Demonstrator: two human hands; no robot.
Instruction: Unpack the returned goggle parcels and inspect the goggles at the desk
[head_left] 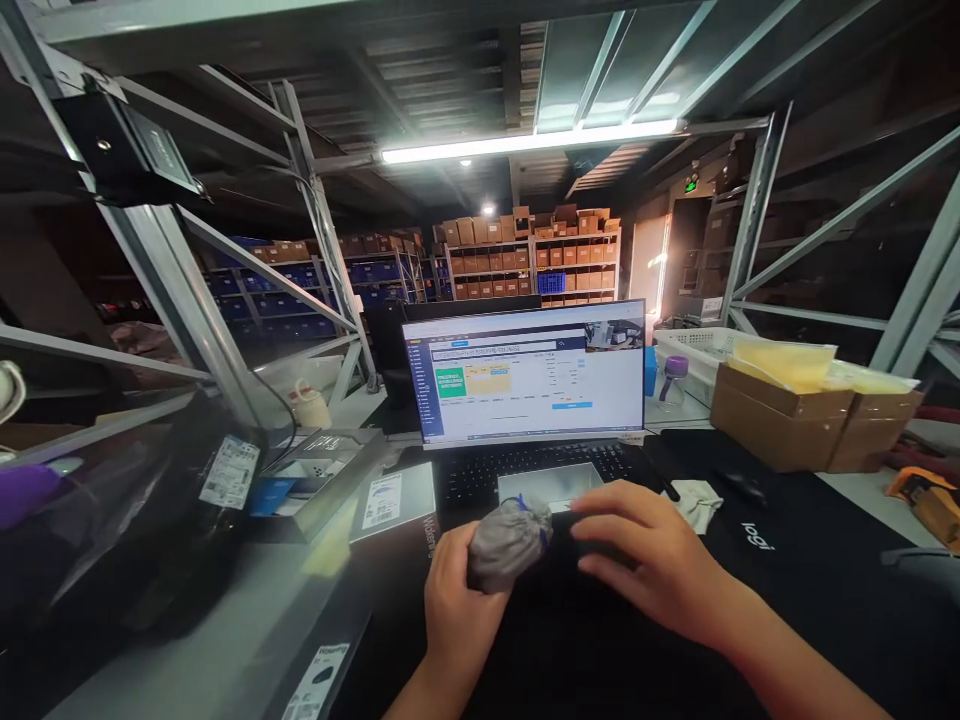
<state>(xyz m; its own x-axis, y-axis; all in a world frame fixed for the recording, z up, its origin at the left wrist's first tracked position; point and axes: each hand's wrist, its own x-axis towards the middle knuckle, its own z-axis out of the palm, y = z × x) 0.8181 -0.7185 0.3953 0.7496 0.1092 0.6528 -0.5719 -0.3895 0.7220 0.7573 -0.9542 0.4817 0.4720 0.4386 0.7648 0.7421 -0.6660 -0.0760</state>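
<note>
My left hand (463, 598) is wrapped round a grey drawstring pouch (507, 545) with a blue cord, held above the black desk mat (570, 650). What the pouch contains is hidden. Just to its right, my right hand (646, 552) hovers with fingers apart and nothing in them. Behind the pouch lies an open, shallow white box (536, 483), partly over the keyboard (480, 478). Left of the keyboard rests a flat white box lid (405, 500) with a label. Another labelled box (324, 675) lies nearer, at the lower left.
A monitor (525, 400) stands behind the keyboard. To the right are a purple-capped bottle (673, 382), cardboard boxes (780, 420), a crumpled cloth (697, 503) and a mouse (739, 490). At left sit a tray (322, 500) of small boxes and a black plastic bag (165, 530).
</note>
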